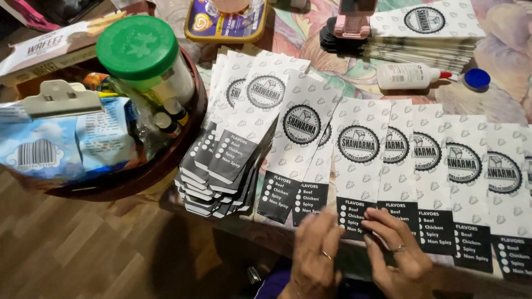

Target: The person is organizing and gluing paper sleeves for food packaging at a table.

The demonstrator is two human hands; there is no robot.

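Here, at the bottom centre of the frame, two bare hands meet over the lower end of one white paper sleeve [359,166], which is printed with a round black emblem and has a black panel at its bottom. The left hand [317,260] lies with its fingers fairly straight and close together, the tips resting on the black panel; a ring shows on one finger. The right hand [400,256], also wearing a ring, has its fingers bent, and the tips press on the same panel's lower right edge; neither hand is closed around anything. That sleeve lies in a row of matching sleeves [460,182] that overlap side by side and run off the right edge of the frame. Left of the hands, in the middle of the frame, a fanned stack of sleeves [233,160] sits at the table's edge. In the upper right lies a flat pile of the same sleeves [426,39], with a white glue bottle [407,76] just below it and a blue cap [476,79] just right of the bottle's tip. On the left, a round brown basket [119,182] holds a jar with a green lid [138,47] and a blue bag shut with a grey clip [58,99].
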